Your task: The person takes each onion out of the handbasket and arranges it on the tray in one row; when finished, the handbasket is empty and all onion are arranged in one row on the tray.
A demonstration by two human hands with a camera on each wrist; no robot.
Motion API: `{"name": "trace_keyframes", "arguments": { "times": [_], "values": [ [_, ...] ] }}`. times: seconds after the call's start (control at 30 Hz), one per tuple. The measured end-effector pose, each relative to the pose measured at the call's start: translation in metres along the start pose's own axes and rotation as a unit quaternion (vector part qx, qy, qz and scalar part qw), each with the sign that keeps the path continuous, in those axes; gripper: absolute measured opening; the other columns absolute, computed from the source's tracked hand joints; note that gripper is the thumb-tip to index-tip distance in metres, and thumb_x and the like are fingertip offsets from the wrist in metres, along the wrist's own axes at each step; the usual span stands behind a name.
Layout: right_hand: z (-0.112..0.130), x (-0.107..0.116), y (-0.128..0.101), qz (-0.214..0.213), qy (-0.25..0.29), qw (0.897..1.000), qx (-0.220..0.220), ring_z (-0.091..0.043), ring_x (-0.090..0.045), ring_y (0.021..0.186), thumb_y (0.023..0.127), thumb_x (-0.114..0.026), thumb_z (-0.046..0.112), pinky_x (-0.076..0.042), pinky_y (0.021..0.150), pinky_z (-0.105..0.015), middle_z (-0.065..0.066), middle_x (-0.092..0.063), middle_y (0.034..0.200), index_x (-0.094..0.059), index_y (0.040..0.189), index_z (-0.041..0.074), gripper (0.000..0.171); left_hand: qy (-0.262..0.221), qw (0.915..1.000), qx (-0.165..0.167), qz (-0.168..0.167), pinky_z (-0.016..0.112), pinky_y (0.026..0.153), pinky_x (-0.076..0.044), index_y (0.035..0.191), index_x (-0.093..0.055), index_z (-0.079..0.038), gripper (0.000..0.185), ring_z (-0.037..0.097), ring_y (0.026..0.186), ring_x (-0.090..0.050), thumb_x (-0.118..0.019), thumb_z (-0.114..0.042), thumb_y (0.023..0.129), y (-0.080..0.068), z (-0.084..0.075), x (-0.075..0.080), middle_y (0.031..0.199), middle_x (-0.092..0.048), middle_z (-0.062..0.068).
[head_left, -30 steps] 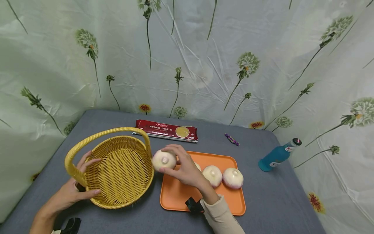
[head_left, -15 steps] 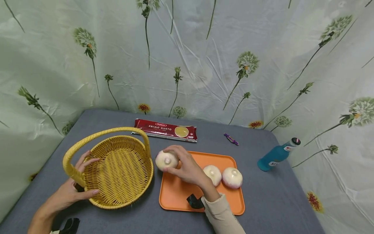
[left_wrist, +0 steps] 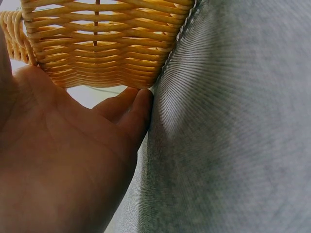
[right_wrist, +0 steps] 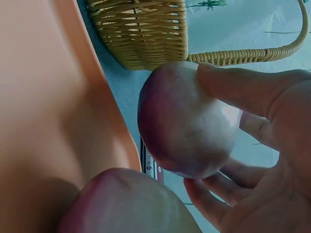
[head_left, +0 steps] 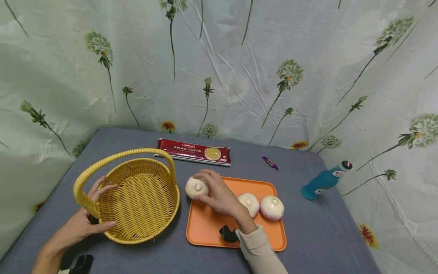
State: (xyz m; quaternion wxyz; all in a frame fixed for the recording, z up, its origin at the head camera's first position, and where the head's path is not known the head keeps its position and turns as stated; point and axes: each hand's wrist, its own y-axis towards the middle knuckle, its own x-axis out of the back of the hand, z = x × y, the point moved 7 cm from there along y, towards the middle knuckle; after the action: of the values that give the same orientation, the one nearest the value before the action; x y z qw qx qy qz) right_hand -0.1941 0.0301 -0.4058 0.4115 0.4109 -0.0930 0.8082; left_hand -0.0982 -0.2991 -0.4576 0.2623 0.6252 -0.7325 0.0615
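Note:
My right hand (head_left: 219, 195) holds a white-and-purple onion (head_left: 196, 187) between thumb and fingertips, over the left edge of the orange tray (head_left: 202, 232). In the right wrist view, the held onion (right_wrist: 187, 121) appears clear of the tray, with another onion (right_wrist: 131, 204) close below it. Two more onions, one left (head_left: 249, 205) and one right (head_left: 272, 208), sit on the tray. With thumb and some fingers over the rim, my left hand (head_left: 80, 224) grips the left side of the yellow wicker basket (head_left: 143, 205). Its other fingers lie against the basket's outside in the left wrist view.
Behind the basket and tray lies a red pasta packet (head_left: 194, 152). A purple wrapped candy (head_left: 270, 162) is at the back right. The blue bottle (head_left: 323, 183) stands near the table's right edge. The basket's tall handle (head_left: 119, 156) arches over its opening.
My right hand has shifted slightly right with the onion, away from the basket's rim. The left hand and basket stay in place.

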Motion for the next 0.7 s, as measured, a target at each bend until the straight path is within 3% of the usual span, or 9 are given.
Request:
{"name": "trace_keyframes", "arguments": {
  "times": [0.37, 0.7],
  "values": [
    [-0.0029, -0.0041, -0.0008, 0.049, -0.005, 0.999, -0.003, -0.020, -0.048, 0.133, 0.093, -0.072, 0.023, -0.040, 0.110, -0.042, -0.005, -0.052, 0.143, -0.056, 0.138, 0.015, 0.048, -0.014, 0.9999, 0.000, 0.004, 0.001, 0.098, -0.016, 0.155, -0.025, -0.002, 0.096, -0.008, 0.143, -0.001, -0.074, 0.014, 0.074, -0.0004, 0.0000, -0.0013, 0.167, 0.014, 0.000],
    [-0.0042, -0.0015, -0.0020, 0.069, -0.054, 0.996, -0.016, -0.021, -0.048, 0.134, 0.093, -0.072, 0.026, -0.040, 0.111, -0.042, -0.005, -0.051, 0.145, -0.055, 0.140, 0.015, 0.051, -0.013, 0.9999, 0.003, 0.005, 0.001, 0.098, -0.016, 0.155, -0.026, -0.002, 0.095, -0.008, 0.143, 0.001, -0.074, 0.014, 0.074, 0.0003, 0.0001, -0.0006, 0.167, 0.014, 0.000]
  ]
}}
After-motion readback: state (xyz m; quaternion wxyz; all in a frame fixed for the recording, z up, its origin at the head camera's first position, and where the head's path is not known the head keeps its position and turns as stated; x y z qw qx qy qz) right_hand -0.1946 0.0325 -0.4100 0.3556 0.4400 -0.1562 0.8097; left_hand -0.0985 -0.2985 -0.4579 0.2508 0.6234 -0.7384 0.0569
